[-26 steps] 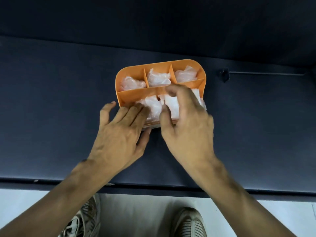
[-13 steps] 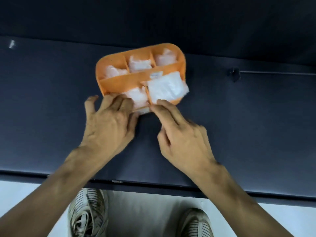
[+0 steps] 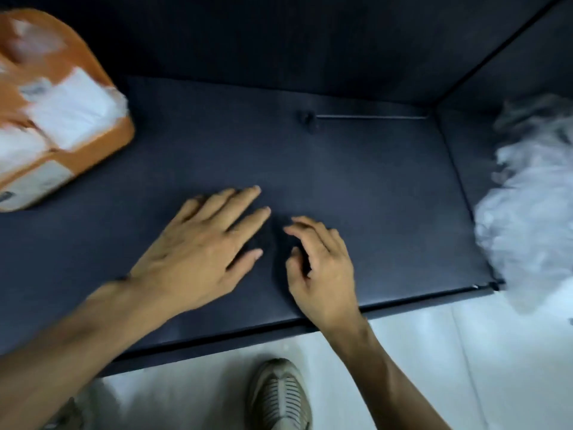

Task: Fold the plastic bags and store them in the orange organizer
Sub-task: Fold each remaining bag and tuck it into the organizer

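Head view looks down on a dark table (image 3: 356, 181) with both hands over its near middle and nothing held in either. Her or his left hand (image 3: 198, 252) lies flat, fingers (image 3: 245, 200) straight and spread, pointing away from the body; whether the palm presses the table or hovers just above it I cannot tell. The right hand (image 3: 322, 268) sits just beside it, fingers (image 3: 304, 226) loosely bent and released, tips aimed toward the left hand's fingertips with only a narrow gap between them.

The orange organizer (image 3: 102, 141) is well off beyond the left hand's fingers, at the far left corner of the picture, blurred, with folded white bags (image 3: 71, 110) filling the compartments I can make out. My guess is it sits out there to leave the middle of the table open as a folding space.

Well away past the right hand's knuckles, at the right edge of the table, lies a heap of loose plastic bags (image 3: 527, 218), crumpled and not yet folded. It looks like a stockpile kept to one side, within reach of the right hand. I would judge the next step to be a reach for one of those. A shoe (image 3: 279, 395) shows on the pale floor (image 3: 465, 352) below the table edge.
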The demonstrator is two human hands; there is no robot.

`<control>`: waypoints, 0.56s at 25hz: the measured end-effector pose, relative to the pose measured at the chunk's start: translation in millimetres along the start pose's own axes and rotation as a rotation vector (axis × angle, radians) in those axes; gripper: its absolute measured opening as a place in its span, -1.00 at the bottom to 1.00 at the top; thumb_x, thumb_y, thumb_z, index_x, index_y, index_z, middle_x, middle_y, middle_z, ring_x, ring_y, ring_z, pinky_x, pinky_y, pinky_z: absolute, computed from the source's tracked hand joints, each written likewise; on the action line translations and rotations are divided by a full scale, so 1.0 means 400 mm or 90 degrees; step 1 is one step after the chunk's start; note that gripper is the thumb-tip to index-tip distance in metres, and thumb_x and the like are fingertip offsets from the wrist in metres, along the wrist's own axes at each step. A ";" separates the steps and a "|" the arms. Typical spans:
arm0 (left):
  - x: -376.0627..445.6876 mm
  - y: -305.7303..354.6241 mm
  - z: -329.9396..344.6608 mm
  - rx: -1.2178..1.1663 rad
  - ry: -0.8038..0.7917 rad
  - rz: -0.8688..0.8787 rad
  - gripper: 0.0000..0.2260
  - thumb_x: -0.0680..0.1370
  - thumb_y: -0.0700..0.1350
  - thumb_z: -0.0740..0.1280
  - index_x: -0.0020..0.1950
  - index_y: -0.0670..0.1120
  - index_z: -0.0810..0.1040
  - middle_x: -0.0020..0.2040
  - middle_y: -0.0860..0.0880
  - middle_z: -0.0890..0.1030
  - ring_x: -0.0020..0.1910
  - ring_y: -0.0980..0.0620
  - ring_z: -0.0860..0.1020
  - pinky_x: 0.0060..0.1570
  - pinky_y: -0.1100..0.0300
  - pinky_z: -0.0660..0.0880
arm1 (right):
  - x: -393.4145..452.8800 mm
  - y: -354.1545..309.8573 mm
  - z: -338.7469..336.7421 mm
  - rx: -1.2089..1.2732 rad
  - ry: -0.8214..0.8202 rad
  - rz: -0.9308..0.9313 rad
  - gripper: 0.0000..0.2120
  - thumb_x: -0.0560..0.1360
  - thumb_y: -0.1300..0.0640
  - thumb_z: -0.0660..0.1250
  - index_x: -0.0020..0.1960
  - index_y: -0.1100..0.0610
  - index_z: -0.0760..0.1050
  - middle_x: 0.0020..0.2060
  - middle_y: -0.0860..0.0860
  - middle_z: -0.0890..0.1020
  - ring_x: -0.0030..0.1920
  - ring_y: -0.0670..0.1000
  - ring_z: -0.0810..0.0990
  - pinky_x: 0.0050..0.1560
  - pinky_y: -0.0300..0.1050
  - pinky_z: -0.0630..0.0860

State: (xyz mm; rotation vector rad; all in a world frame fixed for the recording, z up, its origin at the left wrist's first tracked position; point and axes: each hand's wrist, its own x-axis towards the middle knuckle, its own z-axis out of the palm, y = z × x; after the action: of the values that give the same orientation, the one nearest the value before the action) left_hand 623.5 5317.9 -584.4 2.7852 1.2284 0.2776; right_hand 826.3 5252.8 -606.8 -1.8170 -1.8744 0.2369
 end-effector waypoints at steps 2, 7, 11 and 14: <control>0.083 0.083 0.037 0.017 -0.087 0.115 -0.43 0.56 0.17 0.08 0.46 -0.08 0.48 0.49 -0.18 0.42 0.42 -0.19 0.43 0.35 -0.16 0.35 | -0.040 0.069 -0.036 -0.060 0.003 0.058 -0.66 0.47 0.16 0.21 0.19 0.11 0.61 0.23 -0.03 0.61 0.08 0.09 0.56 0.10 0.01 0.46; 0.217 0.136 0.051 0.067 -0.395 0.105 -0.28 0.56 0.42 0.07 0.56 0.33 -0.30 0.61 0.02 -0.38 0.60 -0.14 -0.31 0.54 -0.27 -0.09 | -0.086 0.176 -0.121 -0.080 0.063 0.107 -0.68 0.47 0.20 0.23 0.17 0.14 0.60 0.27 0.01 0.59 0.15 0.11 0.56 0.18 0.03 0.44; 0.271 0.140 0.056 0.069 -0.445 0.084 -0.17 0.45 0.53 0.15 0.47 0.43 -0.38 0.58 0.09 -0.44 0.59 -0.12 -0.34 0.53 -0.26 -0.03 | -0.073 0.295 -0.275 -0.207 0.281 0.214 -0.46 0.39 0.22 0.33 0.38 0.14 0.46 0.48 0.15 0.38 0.39 0.17 0.41 0.39 -0.04 0.24; 0.266 0.148 0.057 0.080 -0.454 0.083 -0.19 0.44 0.54 0.14 0.38 0.45 -0.43 0.56 0.10 -0.46 0.59 -0.12 -0.35 0.53 -0.24 -0.02 | -0.072 0.385 -0.380 -0.310 0.328 0.384 -0.26 0.39 0.16 0.33 0.55 0.10 0.23 0.58 0.17 0.18 0.51 0.23 0.25 0.44 0.12 0.21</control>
State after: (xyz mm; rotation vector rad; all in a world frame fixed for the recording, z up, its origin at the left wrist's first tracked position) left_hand 741.2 5356.3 -583.8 2.6599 0.8995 -0.7443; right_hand 1032.9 5204.4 -555.8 -2.4397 -1.0492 -0.4856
